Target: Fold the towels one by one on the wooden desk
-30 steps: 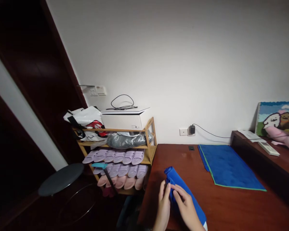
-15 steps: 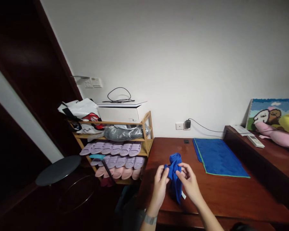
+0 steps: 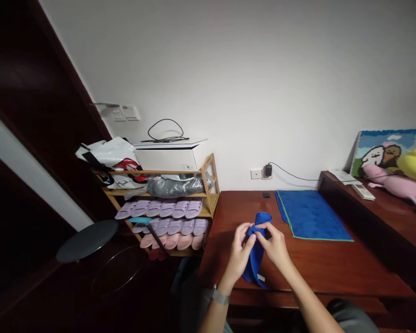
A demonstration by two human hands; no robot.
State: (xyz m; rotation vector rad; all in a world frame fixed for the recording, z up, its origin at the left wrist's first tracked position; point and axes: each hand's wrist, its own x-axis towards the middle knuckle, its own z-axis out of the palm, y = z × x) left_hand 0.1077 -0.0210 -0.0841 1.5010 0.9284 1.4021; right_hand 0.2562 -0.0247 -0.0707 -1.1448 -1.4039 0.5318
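Observation:
A rolled blue towel [image 3: 256, 259] stretches along the wooden desk in front of me, its coiled end away from me and a small white tag near its front end. My left hand [image 3: 241, 243] pinches a bunched fold of it from the left. From the right, my right hand [image 3: 271, 240] grips the same fold between thumb and fingers, close to the left fingertips. The exact edge between the fingers is partly hidden. Behind and to the right lies a flat blue cloth [image 3: 315, 215] with green edging, apart from both hands.
The brown desk [image 3: 229, 208] meets a raised ledge on the right holding a remote [image 3: 363, 191] and a pink plush toy [image 3: 395, 182]. Left stands a shoe rack [image 3: 213, 203] with slippers and a white box [image 3: 166, 158]. A round stool [image 3: 86, 240] is at lower left.
Both hands have drawn closer together on the fold and sit slightly higher on the towel. The roll's far end now leans further right. The camera view has shifted a little.

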